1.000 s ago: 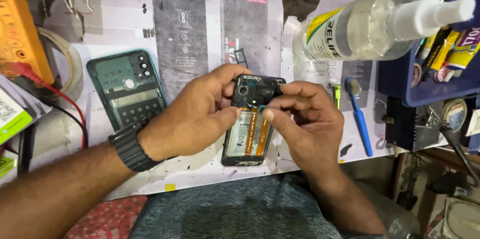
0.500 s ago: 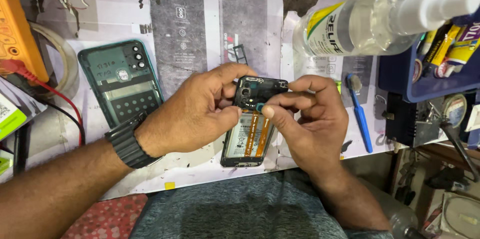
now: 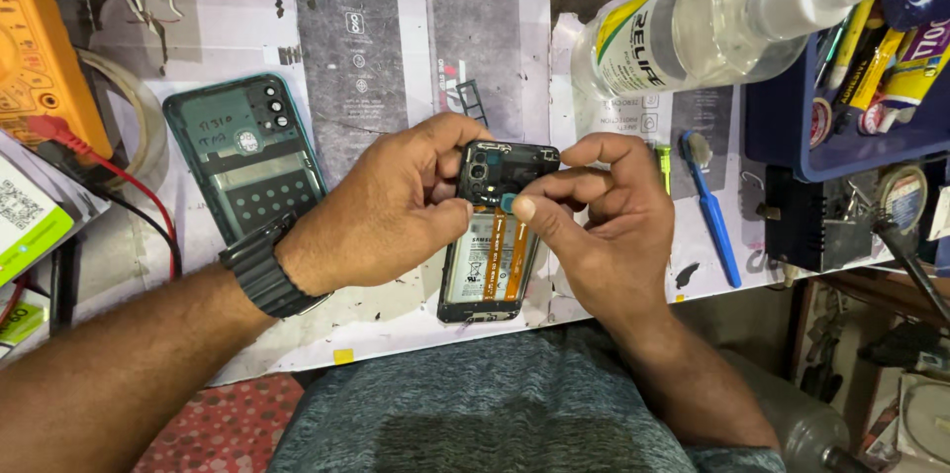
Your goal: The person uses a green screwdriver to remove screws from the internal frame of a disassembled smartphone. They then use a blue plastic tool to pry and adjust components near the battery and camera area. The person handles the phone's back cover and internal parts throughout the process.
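Both hands shifted slightly toward the phone's top since before, my left hand (image 3: 381,211) gripping the opened phone (image 3: 492,236) at the surface's near edge, right hand (image 3: 594,216) pinching a small part (image 3: 507,202) above the battery (image 3: 477,270)

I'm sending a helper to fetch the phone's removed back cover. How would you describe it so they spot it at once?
Start at the pale paper sheet covering the workbench, then look to its left part, beside the left hand. The back cover lies flat there, inner side up: a dark teal shell with camera cut-outs near its top. Unlike the opened phone held in the hands, it shows no battery.
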